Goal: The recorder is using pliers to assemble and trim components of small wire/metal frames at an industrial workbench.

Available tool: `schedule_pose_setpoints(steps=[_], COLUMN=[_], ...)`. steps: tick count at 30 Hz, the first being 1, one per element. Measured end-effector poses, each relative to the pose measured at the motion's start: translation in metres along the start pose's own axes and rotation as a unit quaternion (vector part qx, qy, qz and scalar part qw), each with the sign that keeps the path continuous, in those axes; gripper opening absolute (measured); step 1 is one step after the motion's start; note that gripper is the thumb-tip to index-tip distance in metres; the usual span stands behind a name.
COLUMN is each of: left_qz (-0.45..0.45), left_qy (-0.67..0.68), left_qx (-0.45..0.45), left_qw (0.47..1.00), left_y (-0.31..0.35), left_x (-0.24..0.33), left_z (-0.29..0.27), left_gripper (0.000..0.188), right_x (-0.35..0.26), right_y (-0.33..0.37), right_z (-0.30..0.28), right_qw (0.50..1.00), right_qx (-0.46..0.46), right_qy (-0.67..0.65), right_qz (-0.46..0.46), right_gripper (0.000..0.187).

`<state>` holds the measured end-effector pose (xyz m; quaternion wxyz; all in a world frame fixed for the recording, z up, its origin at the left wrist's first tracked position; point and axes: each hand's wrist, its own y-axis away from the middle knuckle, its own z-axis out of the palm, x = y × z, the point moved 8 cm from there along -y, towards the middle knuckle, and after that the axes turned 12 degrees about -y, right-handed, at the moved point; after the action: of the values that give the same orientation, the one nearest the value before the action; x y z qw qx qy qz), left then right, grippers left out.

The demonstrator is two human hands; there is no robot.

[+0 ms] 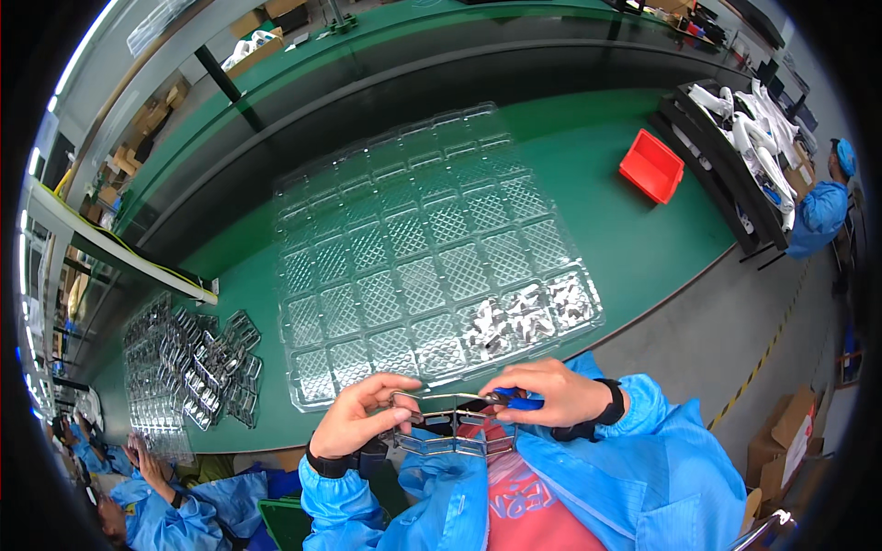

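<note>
Left hand: clamped on metal frame | right hand: round blue-handled tool | clear tray: three near-right-corner cells filled | loose frames: heaped, worktop's left end, apparently unworked

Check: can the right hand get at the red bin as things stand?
Probably not straight away: the right hand holds a blue-handled tool at the metal frame and would likely need freeing first. The way to the red bin looks open, over the clear tray and green table.
</note>
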<state>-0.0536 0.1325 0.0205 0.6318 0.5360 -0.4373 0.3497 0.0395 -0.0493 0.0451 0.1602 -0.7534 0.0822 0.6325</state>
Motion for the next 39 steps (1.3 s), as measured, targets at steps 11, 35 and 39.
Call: schedule_pose_setpoints(steps=[11,35,39], left_qz=[0.105,0.046,0.073], left_qy=[0.462,0.311,0.365], left_qx=[0.105,0.255,0.221], left_qw=[0.875,0.914,0.901], left_y=[-0.013,-0.027,-0.046], left_x=[-0.054,-0.06,-0.051], left_z=[0.015,0.011,0.021], left_gripper=[0.037,0.042,0.047], right_x=[0.034,0.04,0.026], right_y=[-0.017,0.034,0.038], right_z=[0.01,-0.189,-0.19], right_qw=[0.962,0.838,0.834], right_qx=[0.206,0.322,0.336], right_qy=[-0.178,0.431,0.432], right_qz=[0.023,0.094,0.07], right_gripper=[0.041,0.031,0.031])
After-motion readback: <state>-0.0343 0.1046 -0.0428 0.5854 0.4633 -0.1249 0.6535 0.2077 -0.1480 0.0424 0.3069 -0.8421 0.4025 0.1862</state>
